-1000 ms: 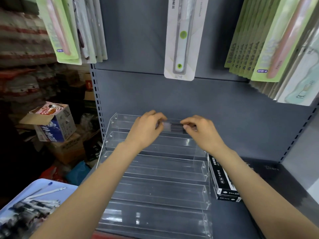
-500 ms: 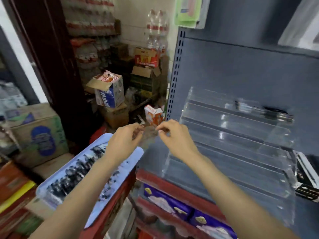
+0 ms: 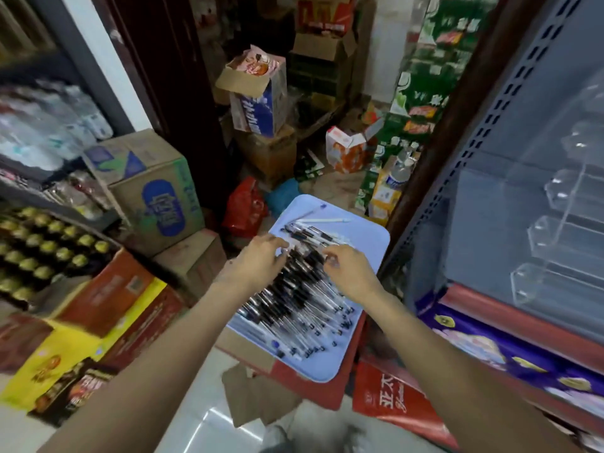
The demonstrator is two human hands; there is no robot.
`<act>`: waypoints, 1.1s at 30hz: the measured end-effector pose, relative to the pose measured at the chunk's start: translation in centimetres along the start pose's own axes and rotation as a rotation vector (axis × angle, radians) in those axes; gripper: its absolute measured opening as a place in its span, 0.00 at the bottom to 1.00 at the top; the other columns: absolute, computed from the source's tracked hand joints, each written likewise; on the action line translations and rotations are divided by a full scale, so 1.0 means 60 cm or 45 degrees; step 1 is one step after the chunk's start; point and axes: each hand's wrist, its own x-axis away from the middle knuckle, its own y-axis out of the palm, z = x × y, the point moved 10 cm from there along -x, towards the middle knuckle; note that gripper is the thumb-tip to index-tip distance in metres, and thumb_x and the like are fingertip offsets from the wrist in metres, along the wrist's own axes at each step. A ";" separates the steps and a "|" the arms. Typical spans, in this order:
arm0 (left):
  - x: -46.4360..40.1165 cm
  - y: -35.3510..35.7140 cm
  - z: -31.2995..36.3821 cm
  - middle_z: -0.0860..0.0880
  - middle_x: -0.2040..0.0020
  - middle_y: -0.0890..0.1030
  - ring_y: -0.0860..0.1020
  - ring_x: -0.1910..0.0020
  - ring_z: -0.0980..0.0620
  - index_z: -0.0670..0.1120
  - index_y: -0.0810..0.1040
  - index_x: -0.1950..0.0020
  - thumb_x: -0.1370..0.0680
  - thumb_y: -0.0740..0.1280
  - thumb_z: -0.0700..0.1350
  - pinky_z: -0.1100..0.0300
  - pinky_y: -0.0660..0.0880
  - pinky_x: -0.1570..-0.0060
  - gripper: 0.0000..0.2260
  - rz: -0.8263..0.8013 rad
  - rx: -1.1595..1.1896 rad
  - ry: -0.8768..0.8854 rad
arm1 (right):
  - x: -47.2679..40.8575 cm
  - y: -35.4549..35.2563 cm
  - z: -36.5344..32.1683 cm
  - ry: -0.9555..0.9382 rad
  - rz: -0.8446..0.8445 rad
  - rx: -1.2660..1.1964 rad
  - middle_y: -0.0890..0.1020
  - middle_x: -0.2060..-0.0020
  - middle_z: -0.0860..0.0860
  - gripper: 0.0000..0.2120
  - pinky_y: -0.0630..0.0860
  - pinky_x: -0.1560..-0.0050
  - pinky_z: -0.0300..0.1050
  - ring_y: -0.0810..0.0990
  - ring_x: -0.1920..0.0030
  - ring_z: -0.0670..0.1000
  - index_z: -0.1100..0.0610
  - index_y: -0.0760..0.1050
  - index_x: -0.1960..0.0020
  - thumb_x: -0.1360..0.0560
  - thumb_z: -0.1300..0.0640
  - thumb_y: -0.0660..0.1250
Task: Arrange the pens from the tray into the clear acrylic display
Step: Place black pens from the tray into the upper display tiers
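Observation:
A pale blue tray (image 3: 366, 243) sits on red boxes at centre, heaped with several clear pens with black caps (image 3: 294, 299). One white pen (image 3: 323, 220) lies apart at the tray's far end. My left hand (image 3: 258, 259) hovers over the left side of the heap with fingers spread and touching the pens. My right hand (image 3: 346, 269) is over the right side, thumb and forefinger pinched close together; whether a pen is between them I cannot tell. The clear acrylic display (image 3: 562, 230), with stepped tiers, stands on the grey shelf at the right.
Cardboard boxes (image 3: 153, 188) and a blue-and-white carton (image 3: 258, 103) crowd the floor behind the tray. Red and yellow boxes (image 3: 108, 308) lie at the left, a shelf upright (image 3: 441, 178) stands right of the tray, purple packages (image 3: 490, 348) below the display.
Both hands left the display's top tier, where pens now lie, and swung down left to the tray. My view turned with them.

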 end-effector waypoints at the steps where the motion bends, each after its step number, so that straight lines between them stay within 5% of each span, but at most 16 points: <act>1: -0.001 0.013 -0.008 0.43 0.32 0.71 0.69 0.34 0.44 0.43 0.71 0.32 0.20 0.59 0.41 0.59 0.63 0.38 0.16 -0.050 -0.010 0.032 | -0.006 0.018 0.009 0.044 -0.017 0.011 0.76 0.37 0.57 0.19 0.76 0.44 0.55 0.78 0.44 0.57 0.57 0.68 0.30 0.21 0.59 0.60; 8: -0.007 0.090 -0.016 0.51 0.23 0.57 0.60 0.26 0.49 0.50 0.55 0.24 0.18 0.54 0.45 0.56 0.62 0.32 0.22 -0.299 -0.254 0.258 | -0.046 0.068 0.039 0.153 0.006 0.140 0.73 0.35 0.56 0.19 0.74 0.40 0.54 0.74 0.37 0.56 0.57 0.68 0.31 0.21 0.59 0.61; 12: -0.028 0.086 -0.014 0.50 0.26 0.64 0.63 0.28 0.49 0.51 0.65 0.27 0.18 0.54 0.44 0.54 0.63 0.36 0.18 -0.215 -0.352 0.288 | -0.062 0.061 0.039 0.155 0.058 0.263 0.77 0.44 0.57 0.17 0.78 0.51 0.52 0.77 0.44 0.56 0.57 0.71 0.34 0.22 0.59 0.63; 20: -0.051 0.076 -0.020 0.50 0.38 0.75 0.71 0.37 0.48 0.50 0.74 0.37 0.20 0.61 0.46 0.54 0.66 0.43 0.12 -0.119 -0.256 0.263 | -0.078 0.056 0.066 0.228 0.007 0.278 0.74 0.53 0.56 0.06 0.73 0.56 0.49 0.76 0.50 0.58 0.59 0.72 0.51 0.24 0.58 0.66; 22: -0.054 0.074 -0.028 0.50 0.40 0.77 0.73 0.40 0.48 0.49 0.76 0.39 0.21 0.63 0.47 0.54 0.68 0.44 0.11 -0.103 -0.150 0.226 | -0.083 0.057 0.073 0.264 -0.023 0.222 0.75 0.63 0.58 0.06 0.75 0.57 0.49 0.77 0.59 0.57 0.61 0.72 0.60 0.26 0.61 0.67; 24: -0.057 0.073 -0.036 0.49 0.43 0.78 0.75 0.44 0.48 0.48 0.77 0.41 0.22 0.64 0.47 0.53 0.72 0.45 0.10 -0.091 -0.036 0.158 | -0.088 0.061 0.076 0.260 -0.037 0.199 0.66 0.75 0.56 0.19 0.70 0.63 0.44 0.68 0.73 0.54 0.58 0.64 0.73 0.27 0.64 0.67; 26: -0.058 0.073 -0.042 0.48 0.45 0.80 0.77 0.47 0.48 0.47 0.78 0.42 0.22 0.66 0.47 0.52 0.74 0.46 0.10 -0.074 0.059 0.091 | -0.091 0.065 0.070 0.228 -0.055 0.195 0.59 0.78 0.52 0.24 0.65 0.65 0.42 0.59 0.77 0.51 0.55 0.54 0.73 0.27 0.65 0.66; 33: -0.056 0.074 -0.046 0.46 0.44 0.79 0.77 0.46 0.47 0.45 0.78 0.42 0.22 0.65 0.45 0.52 0.74 0.47 0.10 -0.053 0.195 0.002 | -0.073 0.052 0.059 0.248 -0.025 0.118 0.59 0.76 0.52 0.21 0.65 0.66 0.44 0.60 0.74 0.52 0.56 0.55 0.72 0.26 0.66 0.62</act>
